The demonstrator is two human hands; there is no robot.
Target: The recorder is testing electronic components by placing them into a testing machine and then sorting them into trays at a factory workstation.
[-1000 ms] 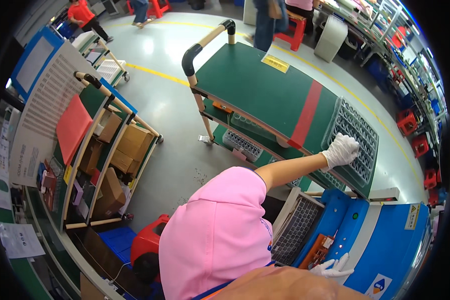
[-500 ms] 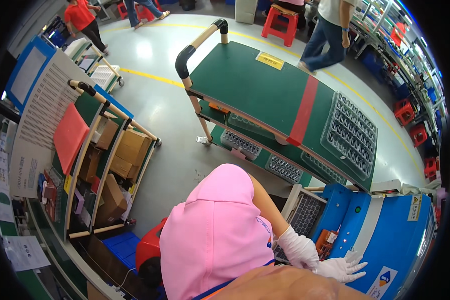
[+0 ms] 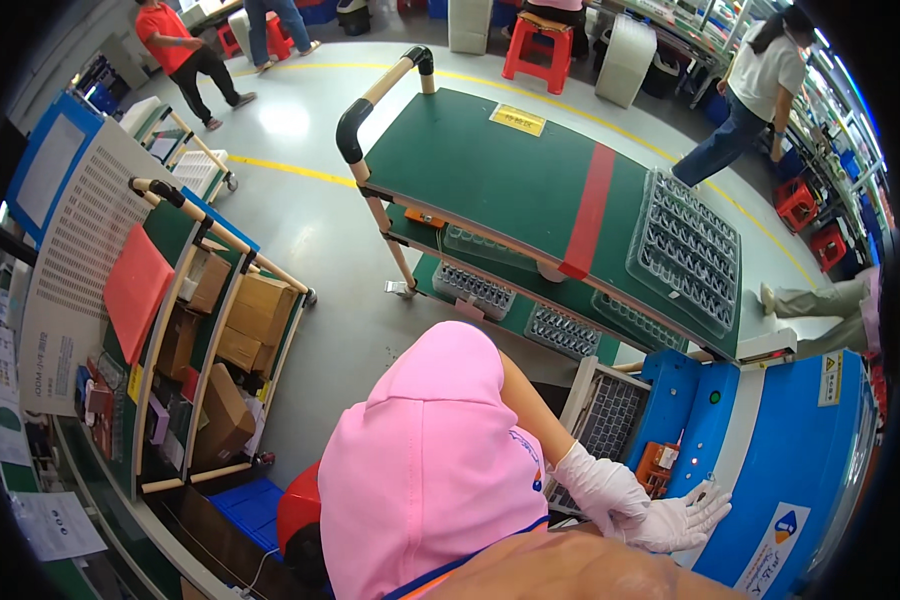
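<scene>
My left hand (image 3: 608, 490), in a white glove, reaches from a pink sleeve (image 3: 435, 450) at the middle. Its bent fingers close on the white glove of my right hand (image 3: 675, 522), near the base of that hand. The right hand's fingers stretch out toward the right, over the front of a blue machine (image 3: 760, 480). A small shiny thing (image 3: 708, 490) shows by its fingertips, too small to make out. Just beyond the hands are an orange device (image 3: 656, 466) and a black keyboard (image 3: 610, 420) in a light frame. The right forearm is hidden.
Ahead stands a green-topped cart (image 3: 480, 170) with a tray of small parts (image 3: 685, 250); further trays fill its lower shelves. A shelf rack (image 3: 220, 330) with cardboard boxes is at left. A person in white (image 3: 760, 80) and one in red (image 3: 175, 50) are beyond.
My left hand's fingers have moved onto the right glove, and the right fingers are closer together. The person in white has walked rightward; another person's legs have appeared at the right.
</scene>
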